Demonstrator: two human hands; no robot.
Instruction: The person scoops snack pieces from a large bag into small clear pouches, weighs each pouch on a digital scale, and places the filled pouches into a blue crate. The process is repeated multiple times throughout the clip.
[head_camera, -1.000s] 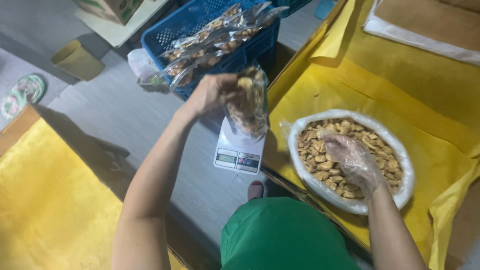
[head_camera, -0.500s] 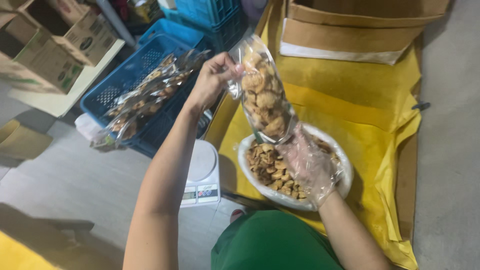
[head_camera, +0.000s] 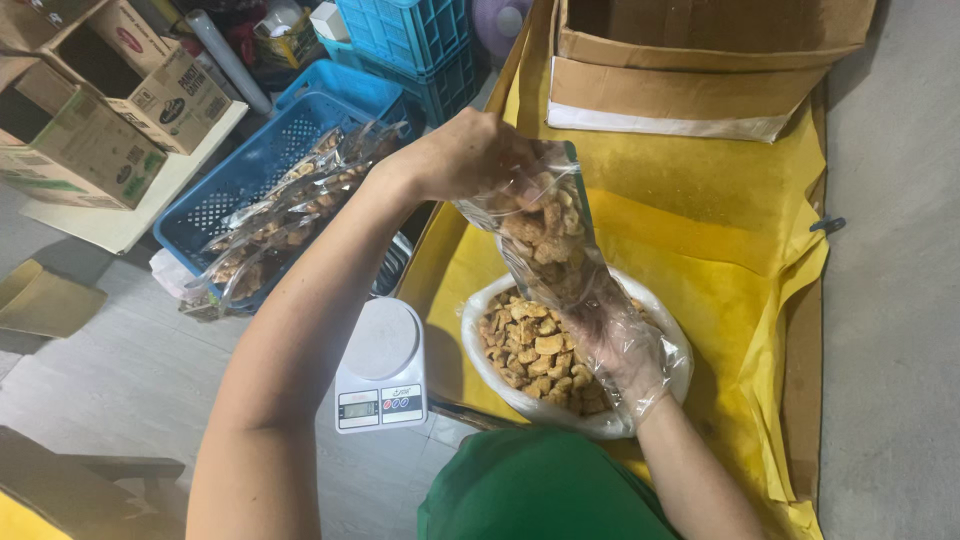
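Holding a snack-filled clear bag (head_camera: 545, 240), left fingers (head_camera: 470, 150) pinching its top, over a snack bowl (head_camera: 520, 395).

The scale (head_camera: 382, 365) stands on the floor (head_camera: 120, 370), left of the bowl (head_camera: 520, 395). The crate (head_camera: 250, 170) of packets lies behind the scale; the cardboard box (head_camera: 690, 60) lies behind the bowl.

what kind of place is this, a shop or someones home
Probably a small home-style snack packing spot, not a shop: a white bowl of fried snack pieces on yellow sheeting, a digital scale on the floor, and a blue crate of filled clear bags beside cardboard boxes.
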